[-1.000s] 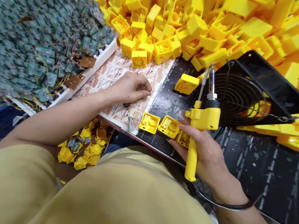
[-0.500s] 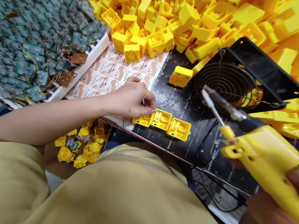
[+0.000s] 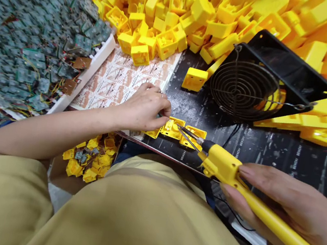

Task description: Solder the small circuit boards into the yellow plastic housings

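Three small yellow plastic housings lie in a row, open side up, at the bench's front edge: a left one [image 3: 153, 132] partly under my left hand, a middle one [image 3: 168, 128] and a right one [image 3: 191, 139]. My left hand [image 3: 148, 109] rests over the left housing, thumb and forefinger pinched beside the middle one; what they hold, if anything, is hidden. In my right hand [image 3: 283, 198] is a yellow soldering gun [image 3: 222, 164], its metal tip and thin feed tube pointing left, over the right housing and into the middle one.
A black fan [image 3: 241, 90] with a wire guard stands behind the housings, with a single yellow housing [image 3: 194, 80] beside it. Yellow housings [image 3: 170, 9] are heaped along the back. Green circuit boards [image 3: 35, 40] pile up at left behind a white rim [image 3: 86, 75]. Below is a box of yellow parts [image 3: 93, 159].
My right hand has brought the soldering gun left and down, from in front of the fan to the middle housing. My left hand has stayed nearly in place.
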The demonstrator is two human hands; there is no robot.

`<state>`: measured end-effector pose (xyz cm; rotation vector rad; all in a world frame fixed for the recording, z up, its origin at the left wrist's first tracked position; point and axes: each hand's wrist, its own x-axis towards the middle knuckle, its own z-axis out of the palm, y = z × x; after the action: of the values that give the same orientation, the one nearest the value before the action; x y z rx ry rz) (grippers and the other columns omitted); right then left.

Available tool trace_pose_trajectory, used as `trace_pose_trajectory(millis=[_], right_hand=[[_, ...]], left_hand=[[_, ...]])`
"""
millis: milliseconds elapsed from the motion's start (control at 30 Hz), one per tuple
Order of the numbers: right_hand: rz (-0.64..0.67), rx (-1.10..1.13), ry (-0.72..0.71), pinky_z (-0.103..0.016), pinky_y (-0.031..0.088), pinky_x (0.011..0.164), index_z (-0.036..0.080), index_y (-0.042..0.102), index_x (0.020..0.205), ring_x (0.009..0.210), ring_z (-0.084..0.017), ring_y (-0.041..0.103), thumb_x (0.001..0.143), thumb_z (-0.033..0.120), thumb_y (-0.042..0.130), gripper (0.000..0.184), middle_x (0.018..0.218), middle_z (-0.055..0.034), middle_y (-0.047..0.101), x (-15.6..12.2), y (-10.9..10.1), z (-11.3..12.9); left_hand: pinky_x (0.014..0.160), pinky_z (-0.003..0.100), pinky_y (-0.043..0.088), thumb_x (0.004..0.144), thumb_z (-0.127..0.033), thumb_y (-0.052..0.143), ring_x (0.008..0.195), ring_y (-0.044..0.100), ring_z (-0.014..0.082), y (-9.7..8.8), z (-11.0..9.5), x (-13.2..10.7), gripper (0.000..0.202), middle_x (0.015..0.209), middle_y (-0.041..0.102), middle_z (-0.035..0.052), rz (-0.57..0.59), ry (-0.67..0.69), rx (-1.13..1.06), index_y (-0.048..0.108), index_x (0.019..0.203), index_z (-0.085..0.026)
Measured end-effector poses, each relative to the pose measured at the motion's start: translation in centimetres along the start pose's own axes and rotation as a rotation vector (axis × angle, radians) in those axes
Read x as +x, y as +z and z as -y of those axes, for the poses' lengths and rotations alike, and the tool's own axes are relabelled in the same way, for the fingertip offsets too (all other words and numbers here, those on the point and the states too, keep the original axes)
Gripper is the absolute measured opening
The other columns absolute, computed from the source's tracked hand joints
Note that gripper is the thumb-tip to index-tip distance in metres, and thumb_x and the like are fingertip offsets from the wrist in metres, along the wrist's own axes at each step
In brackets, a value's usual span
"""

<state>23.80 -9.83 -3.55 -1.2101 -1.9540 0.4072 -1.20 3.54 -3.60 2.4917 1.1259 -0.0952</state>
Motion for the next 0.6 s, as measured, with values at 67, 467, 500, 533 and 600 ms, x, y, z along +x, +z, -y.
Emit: trace_pose_trajectory(millis=[67, 467, 500, 533, 600], right_hand=[[0.041, 0.054, -0.117, -0.022, 0.058, 0.06, 0.023, 0.059, 0.103, 0.067, -0.013, 0.066, 0.082, 0.017, 0.072, 0.026, 0.077, 0.0009, 0.067, 0.3, 0.2, -0.9], [0.106, -0.088, -0.296, -0.023, 0.058, 0.067, 0.018, 0.06, 0.087, 0.069, -0.013, 0.067, 0.079, 0.016, 0.075, 0.017, 0.077, -0.001, 0.067, 2.1, 1.0, -1.0], [0.107, -0.09, -0.311, -0.023, 0.058, 0.066, 0.018, 0.061, 0.087, 0.068, -0.013, 0.067, 0.077, 0.015, 0.076, 0.019, 0.077, -0.0011, 0.068, 2.3, 0.8, -0.9], [0.111, -0.09, -0.32, -0.023, 0.058, 0.065, 0.018, 0.061, 0.087, 0.068, -0.013, 0.067, 0.077, 0.015, 0.077, 0.019, 0.077, -0.0011, 0.068, 2.4, 0.6, -0.8], [0.127, -0.093, -0.29, -0.022, 0.056, 0.064, 0.019, 0.061, 0.085, 0.067, -0.011, 0.066, 0.082, 0.02, 0.073, 0.012, 0.076, -0.0005, 0.068, 2.4, 0.2, -0.7]], left_hand=[[0.094, 0.044, 0.037, 0.08, -0.025, 0.053, 0.091, 0.058, 0.0237, 0.2, 0.2, 0.2, 0.018, 0.083, 0.069, 0.0056, 0.006, 0.001, 0.031, 0.069, 0.081, -0.017], [0.095, 0.045, 0.036, 0.077, -0.025, 0.05, 0.086, 0.057, 0.0232, 0.2, -0.2, 0.5, 0.019, 0.075, 0.068, 0.0058, -0.02, 0.032, 0.106, 0.067, 0.073, -0.017], [0.095, 0.045, 0.036, 0.076, -0.025, 0.05, 0.085, 0.056, 0.023, 0.2, -0.3, 0.5, 0.019, 0.074, 0.068, 0.0058, -0.024, 0.037, 0.116, 0.067, 0.072, -0.017], [0.095, 0.045, 0.036, 0.076, -0.026, 0.05, 0.085, 0.056, 0.023, 0.2, -0.3, 0.5, 0.019, 0.074, 0.068, 0.0059, -0.025, 0.038, 0.122, 0.067, 0.071, -0.017], [0.096, 0.046, 0.035, 0.076, -0.026, 0.05, 0.084, 0.056, 0.0232, 0.2, -0.4, 0.5, 0.02, 0.075, 0.068, 0.0061, -0.018, 0.028, 0.128, 0.067, 0.071, -0.017]])
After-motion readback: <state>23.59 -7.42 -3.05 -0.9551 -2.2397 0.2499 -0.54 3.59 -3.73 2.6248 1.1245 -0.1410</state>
